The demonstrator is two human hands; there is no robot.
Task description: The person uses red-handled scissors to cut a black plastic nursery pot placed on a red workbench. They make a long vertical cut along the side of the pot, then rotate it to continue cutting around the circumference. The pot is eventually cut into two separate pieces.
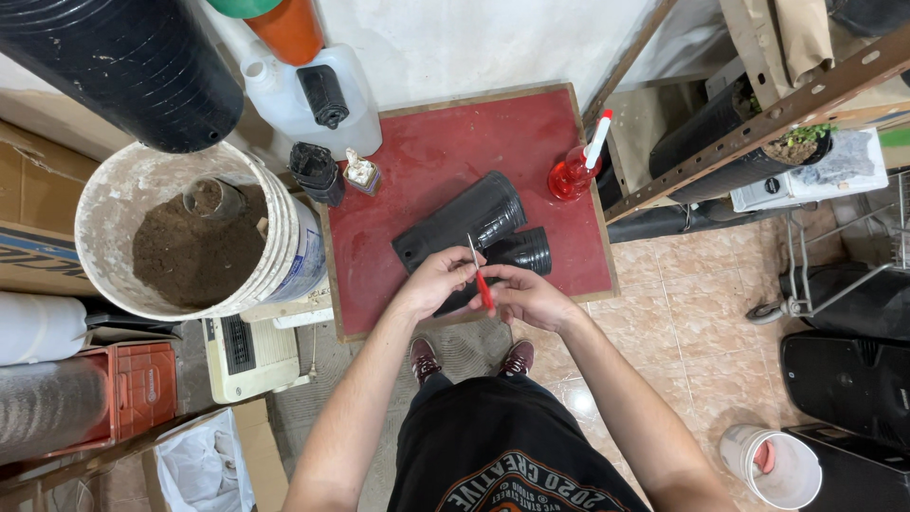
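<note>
Over the front edge of a small red table point(408, 161) my two hands meet. My right hand point(527, 296) grips a red-handled tool with a thin metal shaft point(479, 275), the tip pointing away from me. My left hand point(434, 281) holds a black plastic nursery pot point(455, 301), mostly hidden under my fingers. Two stacks of the same black pots lie on their sides on the table just beyond my hands: a long stack point(462, 221) and a shorter one point(523, 250).
A white bucket of soil point(190, 232) with a small tin in it stands left of the table. A white jug point(313, 100), a black container point(316, 173) and a red spray bottle point(574, 171) are at the back. Metal shelving point(768, 123) stands right. Small bucket point(770, 465) on the floor.
</note>
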